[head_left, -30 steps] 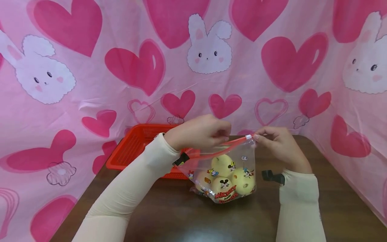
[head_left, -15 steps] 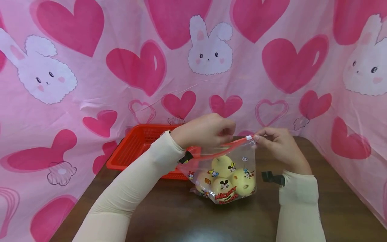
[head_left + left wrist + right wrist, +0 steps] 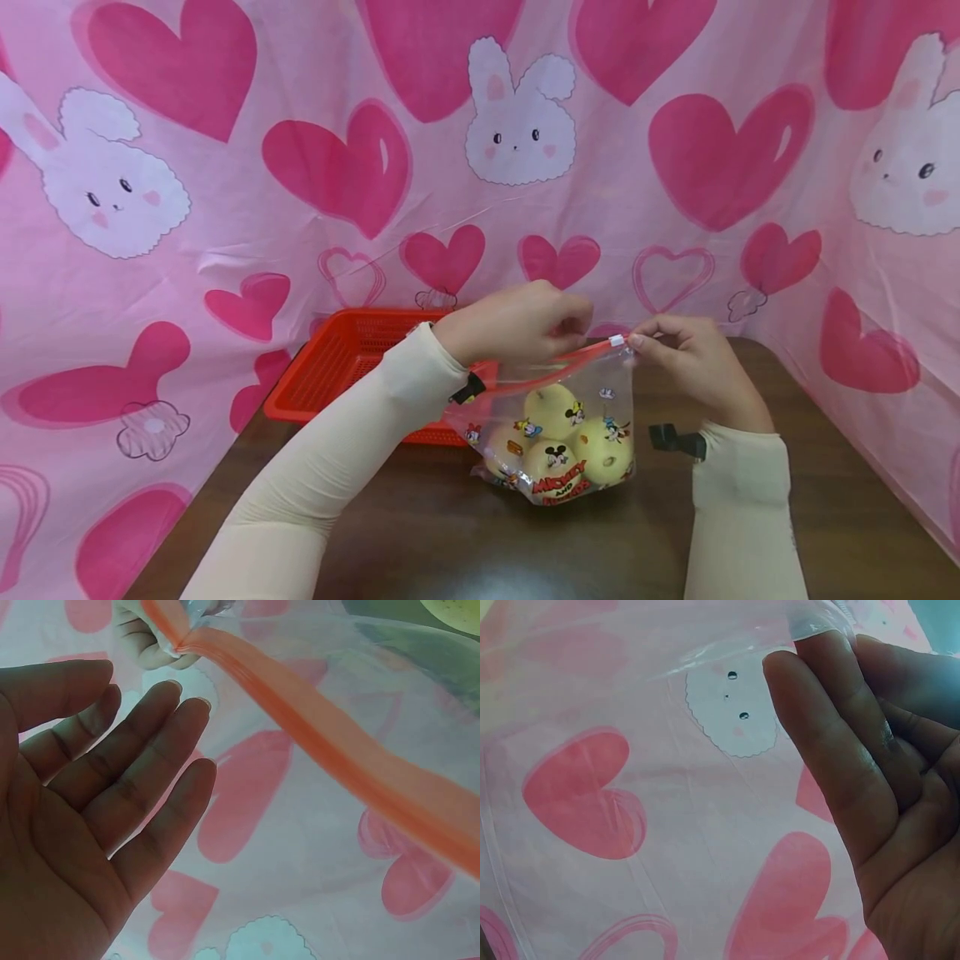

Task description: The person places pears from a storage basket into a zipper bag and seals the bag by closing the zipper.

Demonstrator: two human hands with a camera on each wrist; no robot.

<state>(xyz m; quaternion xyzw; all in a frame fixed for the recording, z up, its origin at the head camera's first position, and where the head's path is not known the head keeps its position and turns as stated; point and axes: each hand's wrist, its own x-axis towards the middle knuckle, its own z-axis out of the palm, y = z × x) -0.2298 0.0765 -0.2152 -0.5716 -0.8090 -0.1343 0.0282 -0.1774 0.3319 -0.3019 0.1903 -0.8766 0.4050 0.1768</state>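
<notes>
A clear zip bag point(image 3: 558, 485) with cartoon prints and an orange zip strip point(image 3: 581, 358) stands on the table, its mouth upward. Several round pale yellow fruits point(image 3: 603, 450) fill its lower part; their exact kind is unclear. At the strip's right end sits a white slider point(image 3: 617, 340). My right hand point(image 3: 693, 362) pinches that corner of the bag between thumb and fingers, just beside the slider. Above the strip hovers my left hand point(image 3: 517, 325). In the left wrist view, the left fingers point(image 3: 142, 772) are loosely bent, apart from the strip, holding nothing.
Behind the left forearm, a red-orange plastic basket point(image 3: 281, 408) stands at the table's back left, partly hidden by the arm and bag. Dark brown wood makes up the table point(image 3: 450, 542). A pink curtain point(image 3: 435, 192) with hearts and rabbits hangs behind.
My left hand has shifted a little to the right above the strip, nearer the slider. The right hand and the bag look the same.
</notes>
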